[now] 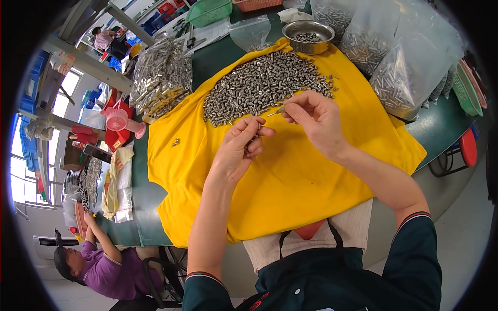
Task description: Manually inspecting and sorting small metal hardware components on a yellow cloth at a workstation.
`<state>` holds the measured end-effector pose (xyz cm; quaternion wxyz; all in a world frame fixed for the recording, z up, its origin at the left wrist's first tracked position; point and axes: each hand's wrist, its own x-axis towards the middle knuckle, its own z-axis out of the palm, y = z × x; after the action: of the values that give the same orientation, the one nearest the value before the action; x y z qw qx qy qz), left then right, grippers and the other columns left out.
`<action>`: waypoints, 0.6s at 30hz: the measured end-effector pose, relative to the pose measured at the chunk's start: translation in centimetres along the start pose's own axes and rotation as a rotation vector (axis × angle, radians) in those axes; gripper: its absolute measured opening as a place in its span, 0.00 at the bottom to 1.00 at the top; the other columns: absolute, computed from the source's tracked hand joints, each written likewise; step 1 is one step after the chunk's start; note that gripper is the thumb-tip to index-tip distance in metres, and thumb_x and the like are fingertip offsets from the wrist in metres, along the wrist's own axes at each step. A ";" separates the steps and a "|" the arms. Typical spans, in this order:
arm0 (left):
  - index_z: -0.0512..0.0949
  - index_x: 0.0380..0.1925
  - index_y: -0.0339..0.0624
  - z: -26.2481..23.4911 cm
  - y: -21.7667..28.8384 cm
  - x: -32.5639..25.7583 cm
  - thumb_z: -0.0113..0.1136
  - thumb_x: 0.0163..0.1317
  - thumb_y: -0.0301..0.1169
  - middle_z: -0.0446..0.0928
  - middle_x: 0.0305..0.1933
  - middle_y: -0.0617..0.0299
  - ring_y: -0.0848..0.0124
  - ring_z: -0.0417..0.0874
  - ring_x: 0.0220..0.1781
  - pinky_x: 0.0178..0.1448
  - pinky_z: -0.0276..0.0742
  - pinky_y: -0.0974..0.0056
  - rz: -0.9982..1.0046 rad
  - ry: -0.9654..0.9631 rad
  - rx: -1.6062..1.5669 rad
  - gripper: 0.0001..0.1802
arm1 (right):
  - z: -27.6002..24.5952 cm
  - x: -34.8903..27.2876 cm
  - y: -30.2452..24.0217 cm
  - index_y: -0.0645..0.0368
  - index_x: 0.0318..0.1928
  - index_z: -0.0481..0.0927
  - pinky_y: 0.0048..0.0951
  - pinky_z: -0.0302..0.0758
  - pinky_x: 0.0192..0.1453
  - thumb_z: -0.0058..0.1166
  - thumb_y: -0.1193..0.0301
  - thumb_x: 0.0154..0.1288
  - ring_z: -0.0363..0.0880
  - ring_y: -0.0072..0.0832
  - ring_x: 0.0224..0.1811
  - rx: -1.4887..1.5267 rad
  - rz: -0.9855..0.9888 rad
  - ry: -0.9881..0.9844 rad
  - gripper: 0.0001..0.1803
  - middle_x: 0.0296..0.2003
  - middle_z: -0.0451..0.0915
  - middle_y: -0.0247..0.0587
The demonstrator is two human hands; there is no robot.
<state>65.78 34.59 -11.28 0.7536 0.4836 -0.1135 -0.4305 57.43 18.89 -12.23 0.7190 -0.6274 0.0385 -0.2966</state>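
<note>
The person in the dark green shirt works with both hands raised just above a yellow cloth (311, 181), which is spread over the dark green worktop (142, 202) and hangs down toward the lap. The left hand (241, 144) curls inward, its grip closed to a pinch at thumb and forefinger on a small metal part (253, 138), mostly covered by the fingers, so I can't make out its shape. The right hand (317, 118) has its grip drawn narrow too, thumb and fingertips closed on a slim tool (278, 111) whose thin tip points left toward the other hand. The two hands are near each other but apart.

Just beyond them lies a broad heap of small metal pieces (259, 83), spread over the far half of the cloth. A couple of loose pieces (176, 142) sit well apart from it, toward the left edge. At the heap's far side stands a steel bowl (311, 49) with more pieces in it.

To the right I see bulging clear bags (402, 78) of metal parts, with a green basket (466, 90) beyond them; to the left, a stack of bagged parts (162, 75) and a pink fan (118, 120). Farther left, a co-worker in purple (113, 274) sits at the worktop, reaching forward. A red stool (468, 147) stands off to the right.
</note>
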 end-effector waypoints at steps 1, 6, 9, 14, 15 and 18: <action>0.68 0.34 0.40 0.0 0.0 -0.1 0.48 0.61 0.32 0.75 0.29 0.59 0.82 0.57 0.17 0.22 0.54 0.78 -0.021 -0.005 -0.021 0.07 | 0.0 -0.1 0.1 0.62 0.29 0.76 0.17 0.69 0.30 0.53 0.75 0.55 0.73 0.16 0.24 -0.047 -0.050 -0.009 0.03 0.23 0.77 0.33; 0.68 0.34 0.40 0.2 0.0 -0.3 0.46 0.62 0.33 0.75 0.29 0.58 0.81 0.57 0.17 0.22 0.54 0.77 -0.100 0.020 -0.111 0.08 | 0.3 -0.5 -0.5 0.62 0.28 0.76 0.17 0.68 0.28 0.54 0.76 0.53 0.72 0.16 0.23 -0.172 -0.165 -0.060 0.03 0.23 0.77 0.33; 0.68 0.33 0.40 -0.1 -0.1 -0.3 0.46 0.62 0.33 0.73 0.27 0.61 0.81 0.57 0.18 0.22 0.54 0.77 -0.109 0.012 -0.161 0.07 | 0.3 -0.4 -0.6 0.62 0.28 0.77 0.18 0.68 0.28 0.54 0.76 0.52 0.71 0.17 0.22 -0.246 -0.198 -0.084 0.02 0.22 0.77 0.34; 0.69 0.32 0.41 0.1 -0.3 -0.3 0.49 0.61 0.31 0.67 0.25 0.66 0.81 0.58 0.20 0.23 0.54 0.77 -0.131 -0.064 -0.285 0.06 | 0.4 -0.6 -0.5 0.62 0.28 0.77 0.18 0.68 0.27 0.55 0.77 0.52 0.71 0.17 0.22 -0.270 -0.217 -0.096 0.02 0.22 0.77 0.34; 0.69 0.32 0.41 0.1 -0.3 -0.3 0.49 0.61 0.31 0.67 0.25 0.66 0.81 0.58 0.20 0.23 0.54 0.77 -0.133 -0.064 -0.289 0.06 | 0.4 -0.6 -0.5 0.62 0.28 0.77 0.18 0.68 0.27 0.55 0.77 0.52 0.71 0.17 0.22 -0.272 -0.214 -0.097 0.02 0.22 0.77 0.34; 0.70 0.32 0.40 -0.2 -0.4 -0.1 0.50 0.59 0.29 0.69 0.26 0.65 0.81 0.58 0.20 0.23 0.55 0.77 -0.124 -0.063 -0.275 0.05 | 0.3 -0.6 -0.3 0.62 0.28 0.77 0.18 0.68 0.27 0.55 0.77 0.52 0.71 0.17 0.22 -0.259 -0.205 -0.093 0.02 0.22 0.76 0.34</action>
<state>65.62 34.77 -11.66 0.7806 0.3685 -0.0468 -0.5027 56.96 19.44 -12.04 0.5992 -0.7285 -0.0211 -0.3314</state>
